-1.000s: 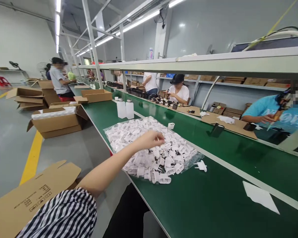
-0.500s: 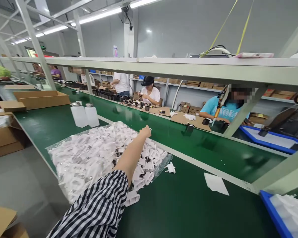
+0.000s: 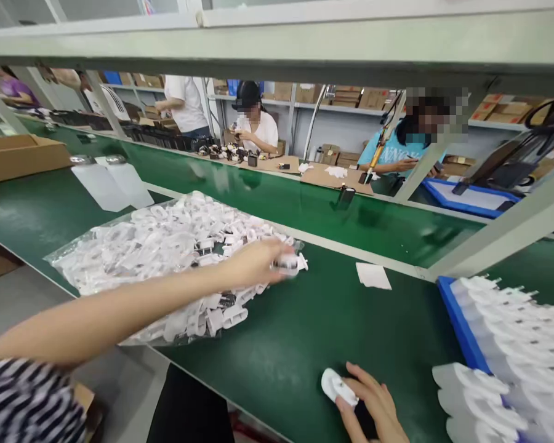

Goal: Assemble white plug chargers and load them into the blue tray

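My left hand [image 3: 261,263] reaches over the near right edge of the pile, its fingers closed around a small white plastic part [image 3: 287,264] blurred by motion. Below and behind it, a clear plastic bag [image 3: 69,264] lies flat, heaped with white plastic parts [image 3: 166,237]. Lower right, my right hand [image 3: 373,403] grips a white oval plastic piece [image 3: 338,386] between thumb and fingers, just above or on the green bench. A white part with prongs [image 3: 303,263] lies right beside the left hand's part.
A blue tray [image 3: 464,329] holding rows of white parts [image 3: 517,332] stands at the right. Two white bottles [image 3: 113,181] lie at the back left, near a cardboard box [image 3: 21,157]. White paper [image 3: 373,275] rests on the bench; a shelf beam [image 3: 277,37] crosses above. Several co-workers sit or stand opposite.
My left hand has drawn back from the far edge of the pile toward the right, carrying a white part. My right hand with an oval piece has come into view as the camera tilted down.
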Demonstrator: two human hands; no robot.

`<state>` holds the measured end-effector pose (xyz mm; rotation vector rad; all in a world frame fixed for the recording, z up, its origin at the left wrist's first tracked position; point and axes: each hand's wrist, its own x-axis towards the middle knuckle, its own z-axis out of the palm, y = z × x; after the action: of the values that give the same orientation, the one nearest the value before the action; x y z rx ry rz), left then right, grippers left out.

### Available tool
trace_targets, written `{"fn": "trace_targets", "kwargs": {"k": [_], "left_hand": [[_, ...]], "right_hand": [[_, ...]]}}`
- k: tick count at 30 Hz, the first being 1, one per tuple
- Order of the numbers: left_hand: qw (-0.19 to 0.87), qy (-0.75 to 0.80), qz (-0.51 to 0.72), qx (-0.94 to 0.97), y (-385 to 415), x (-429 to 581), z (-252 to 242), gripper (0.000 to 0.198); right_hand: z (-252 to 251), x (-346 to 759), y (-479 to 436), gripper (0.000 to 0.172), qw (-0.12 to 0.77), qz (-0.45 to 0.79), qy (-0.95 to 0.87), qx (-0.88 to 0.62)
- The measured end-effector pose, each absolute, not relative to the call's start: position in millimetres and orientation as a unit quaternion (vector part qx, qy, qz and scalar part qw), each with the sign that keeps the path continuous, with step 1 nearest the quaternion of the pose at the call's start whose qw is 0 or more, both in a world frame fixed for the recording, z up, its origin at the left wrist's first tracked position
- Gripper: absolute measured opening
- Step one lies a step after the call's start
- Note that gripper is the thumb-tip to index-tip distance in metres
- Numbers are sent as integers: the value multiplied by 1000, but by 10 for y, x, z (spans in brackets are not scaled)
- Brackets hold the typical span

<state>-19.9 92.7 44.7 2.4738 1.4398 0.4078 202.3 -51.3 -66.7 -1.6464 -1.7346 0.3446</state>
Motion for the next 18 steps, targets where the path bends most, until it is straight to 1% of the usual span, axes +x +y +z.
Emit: {"fn": "trace_targets", "kwargs": {"k": [3, 6, 9, 12, 14, 18], "left_hand": [[249, 473, 181, 825, 71, -73, 225, 27], [315, 497, 260, 765, -356, 113, -101, 22], [364, 525, 310, 704, -431, 248, -336, 30], [400, 528, 333, 671, -409, 275, -399, 40], [412, 520, 341, 666, -410, 257, -393, 40], [402, 509, 356, 672, -435, 232, -394, 34]], "right_hand": [[-516, 2044, -540, 20, 403, 202, -645, -617], [-414, 1966, -551, 17, 445, 227, -616, -609], [-367, 1839, -556, 16, 422, 220, -669, -572], [-360, 1744, -558, 17, 377, 186, -728, -541], [-363, 1711, -562, 17, 356, 171, -748, -534], [-362, 1693, -578, 17, 332, 162, -770, -520]]}}
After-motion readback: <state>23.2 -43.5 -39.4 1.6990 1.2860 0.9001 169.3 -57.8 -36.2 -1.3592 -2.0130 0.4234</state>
